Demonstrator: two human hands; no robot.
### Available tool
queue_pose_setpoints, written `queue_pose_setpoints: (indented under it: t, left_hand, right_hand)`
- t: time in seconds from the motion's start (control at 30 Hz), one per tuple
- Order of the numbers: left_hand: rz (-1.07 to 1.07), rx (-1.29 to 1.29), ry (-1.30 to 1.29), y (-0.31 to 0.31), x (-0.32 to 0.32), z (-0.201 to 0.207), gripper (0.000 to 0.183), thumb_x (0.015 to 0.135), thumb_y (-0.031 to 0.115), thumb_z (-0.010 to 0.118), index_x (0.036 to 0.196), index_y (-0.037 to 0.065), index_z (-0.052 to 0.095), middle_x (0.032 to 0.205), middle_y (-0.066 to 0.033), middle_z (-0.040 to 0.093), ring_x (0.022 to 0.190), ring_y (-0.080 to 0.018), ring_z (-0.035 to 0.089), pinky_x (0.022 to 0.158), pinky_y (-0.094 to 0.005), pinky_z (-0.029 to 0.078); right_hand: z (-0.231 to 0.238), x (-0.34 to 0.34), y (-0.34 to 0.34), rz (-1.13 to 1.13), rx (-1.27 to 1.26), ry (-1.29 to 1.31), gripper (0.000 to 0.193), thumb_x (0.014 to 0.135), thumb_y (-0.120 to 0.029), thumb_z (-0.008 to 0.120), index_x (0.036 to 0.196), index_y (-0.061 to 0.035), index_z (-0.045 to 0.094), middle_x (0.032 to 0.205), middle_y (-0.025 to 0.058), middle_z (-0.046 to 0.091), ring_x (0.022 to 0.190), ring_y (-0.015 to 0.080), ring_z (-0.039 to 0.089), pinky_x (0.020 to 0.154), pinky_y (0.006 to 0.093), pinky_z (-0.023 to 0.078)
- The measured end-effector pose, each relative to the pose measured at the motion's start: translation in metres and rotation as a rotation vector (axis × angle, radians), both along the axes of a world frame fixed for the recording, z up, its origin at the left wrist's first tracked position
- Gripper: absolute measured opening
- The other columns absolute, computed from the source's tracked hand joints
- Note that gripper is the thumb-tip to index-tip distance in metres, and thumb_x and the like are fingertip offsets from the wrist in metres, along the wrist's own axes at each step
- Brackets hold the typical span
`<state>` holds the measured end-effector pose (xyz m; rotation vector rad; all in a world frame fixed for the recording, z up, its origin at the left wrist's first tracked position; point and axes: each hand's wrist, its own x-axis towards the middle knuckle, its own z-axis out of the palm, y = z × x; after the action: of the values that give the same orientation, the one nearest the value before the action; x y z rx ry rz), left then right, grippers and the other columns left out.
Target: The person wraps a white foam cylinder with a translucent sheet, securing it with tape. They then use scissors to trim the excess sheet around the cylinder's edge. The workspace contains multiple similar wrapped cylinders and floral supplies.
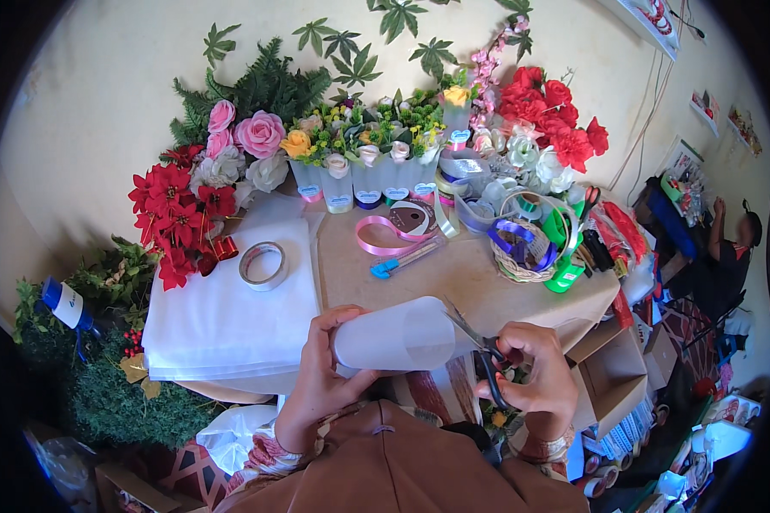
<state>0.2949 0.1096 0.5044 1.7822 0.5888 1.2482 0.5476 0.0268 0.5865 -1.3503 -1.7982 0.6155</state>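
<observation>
A translucent white sheet rolled into a tube lies across my left hand, whose fingers wrap round its left end. In my right hand is a pair of scissors with black handles, thumb and fingers in the loops. The parted blades point up and left, at the tube's right end; whether they touch its edge I cannot tell. Beyond the tube lie a blue-tipped cutter and a loop of pink ribbon. A roll of tape rests on a stack of white translucent sheets.
Artificial flowers in translucent wraps line the table's back. A wicker basket with purple ribbon stands at the right. Below the table's right edge is an open cardboard box. Another person is at the far right.
</observation>
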Motion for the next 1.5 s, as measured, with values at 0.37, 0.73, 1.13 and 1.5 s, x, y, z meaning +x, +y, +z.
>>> queue_pose_setpoints:
  t: [0.37,0.73,1.13,1.5]
  left_hand:
    - [0.005,0.019,-0.018,-0.003,0.006,0.000,0.063,0.070,0.006,0.073,0.120,0.001,0.036,0.118,-0.0172,0.048,0.109,-0.0252,0.049,0.093,-0.0354,0.040]
    - [-0.018,0.000,0.009,-0.003,0.006,-0.001,0.063,0.068,0.005,0.072,0.120,0.003,0.037,0.117,-0.0166,0.048,0.110,-0.0260,0.049,0.095,-0.0364,0.038]
    - [-0.052,-0.048,-0.001,-0.004,0.006,-0.002,0.064,0.068,0.002,0.071,0.121,0.003,0.035,0.118,-0.0151,0.047,0.111,-0.0238,0.048,0.095,-0.0357,0.037]
    - [-0.111,-0.066,-0.034,-0.001,0.005,0.000,0.065,0.070,0.002,0.071,0.120,0.002,0.029,0.117,-0.0160,0.045,0.111,-0.0232,0.046,0.096,-0.0362,0.037]
  right_hand:
    - [0.001,-0.005,-0.001,-0.040,-0.028,0.027,0.033,0.057,-0.014,0.078,0.060,-0.0018,0.048,0.057,0.0030,0.048,0.049,0.0086,0.039,0.044,0.0238,0.029]
    - [-0.002,-0.009,-0.001,-0.127,0.051,0.022,0.046,0.050,-0.008,0.082,0.058,-0.0030,0.037,0.055,0.0009,0.043,0.051,0.0069,0.047,0.046,0.0221,0.034]
    - [-0.007,-0.004,-0.003,-0.103,0.061,0.036,0.030,0.059,-0.005,0.071,0.058,-0.0024,0.041,0.057,0.0057,0.048,0.049,0.0125,0.045,0.046,0.0254,0.036]
    - [-0.003,-0.007,-0.003,-0.131,0.069,0.053,0.028,0.056,0.008,0.062,0.055,-0.0006,0.035,0.058,0.0032,0.042,0.053,0.0071,0.053,0.045,0.0203,0.043]
